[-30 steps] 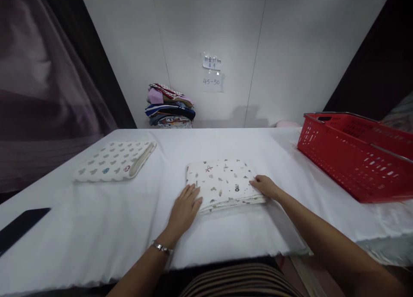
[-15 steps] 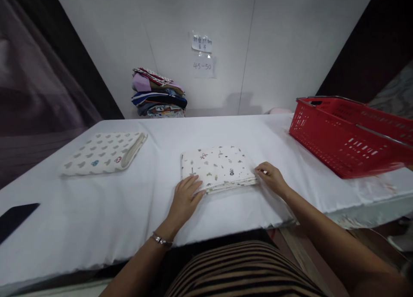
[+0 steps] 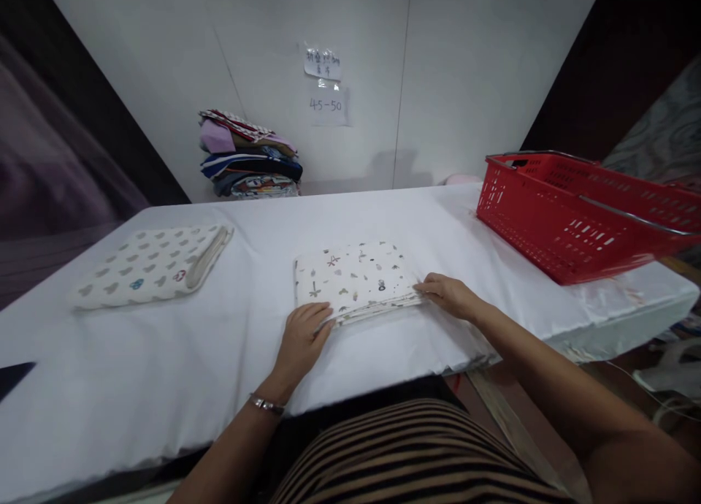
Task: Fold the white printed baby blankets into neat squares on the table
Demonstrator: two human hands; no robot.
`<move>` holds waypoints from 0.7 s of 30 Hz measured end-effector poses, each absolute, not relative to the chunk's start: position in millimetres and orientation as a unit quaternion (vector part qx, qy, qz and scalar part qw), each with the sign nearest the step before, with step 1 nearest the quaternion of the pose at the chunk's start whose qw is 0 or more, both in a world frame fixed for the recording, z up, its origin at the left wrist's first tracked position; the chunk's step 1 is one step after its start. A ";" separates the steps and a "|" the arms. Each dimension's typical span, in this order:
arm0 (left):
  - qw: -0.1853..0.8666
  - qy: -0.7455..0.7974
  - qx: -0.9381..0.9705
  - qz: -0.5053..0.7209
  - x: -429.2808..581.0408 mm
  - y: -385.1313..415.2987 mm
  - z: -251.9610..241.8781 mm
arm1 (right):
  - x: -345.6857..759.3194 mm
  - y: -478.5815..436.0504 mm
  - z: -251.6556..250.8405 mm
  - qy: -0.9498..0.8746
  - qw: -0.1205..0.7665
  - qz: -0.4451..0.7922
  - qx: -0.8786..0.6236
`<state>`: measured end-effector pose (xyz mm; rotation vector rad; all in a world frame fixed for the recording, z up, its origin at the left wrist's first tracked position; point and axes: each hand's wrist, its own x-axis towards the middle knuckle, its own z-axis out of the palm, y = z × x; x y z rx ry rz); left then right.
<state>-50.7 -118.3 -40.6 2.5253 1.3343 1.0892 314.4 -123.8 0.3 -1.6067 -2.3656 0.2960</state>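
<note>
Left hand [image 3: 304,336] lies spread out and loose, its fingertips on the near left corner of a folded white cloth [image 3: 355,274], while the right hand [image 3: 452,296] has thumb and fingers drawn narrow at the near right corner, though whether they pinch it I cannot tell. Placed mid-table near the front edge, the cloth runs lengthwise left to right, its right end angled slightly away, layered edges facing the person. White, faintly creased table cover [image 3: 263,336] gives room beyond it, leftward to a thick grey-spotted folded cloth [image 3: 156,263] and rightward to a perforated red basket [image 3: 569,219].
</note>
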 end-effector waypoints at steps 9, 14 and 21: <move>0.020 0.408 0.830 0.380 -53.1 -114.6 -46.7 | 314.6 -118.4 5.3 -0.826 0.156 0.149 -0.521; 0.013 0.403 0.833 0.378 -53.2 -113.9 -47.7 | 307.8 -112.8 8.1 -0.752 0.191 0.200 -0.598; 0.019 0.402 0.835 0.375 -53.9 -113.0 -47.9 | 297.9 -95.2 0.7 -0.673 0.152 0.219 -0.690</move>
